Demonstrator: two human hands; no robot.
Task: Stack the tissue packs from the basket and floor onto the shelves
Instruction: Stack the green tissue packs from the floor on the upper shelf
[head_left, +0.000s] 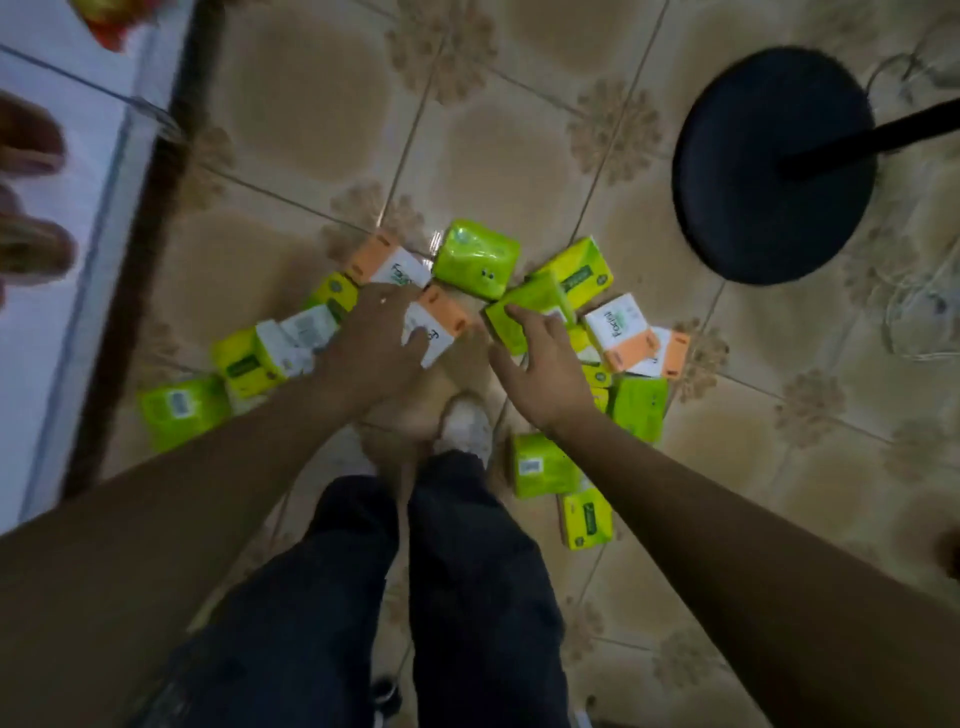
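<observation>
Head view looks straight down at a tiled floor (322, 104) with tissue packs scattered in a loose arc in front of the person's feet. The left hand (374, 343) lies over an orange-and-white pack (441, 322) near the middle of the pile. Its fingers reach across the far side and its thumb presses on the white face, so it grips that pack. The right hand (540, 364) is spread, thumb held wide, with its fingertips touching a tilted green pack (519, 322) just beside the one in the left hand.

Behind these lie a second orange-and-white pack (389, 265), a glossy green pack (475, 265) and another green one (576, 270). To the right sit two more orange-and-white packs (621, 332), touching each other. Nearer the person, three green packs (639, 408) run down past the right wrist. To the left are a yellow-green pack (244, 358), a white-faced one (296, 338) leaning on it, and a green pack (182, 410) lying slightly apart.

The person's legs in dark trousers (457, 597) fill the bottom centre, with a white shoe (467, 426) between the forearms. A white shelf (62, 208) runs along the left edge; the things on it are too blurred to name. At upper right stands a round black stand base (774, 166) with a dark pole (872, 140), and a white cable (914, 312) trails on the floor beside it.
</observation>
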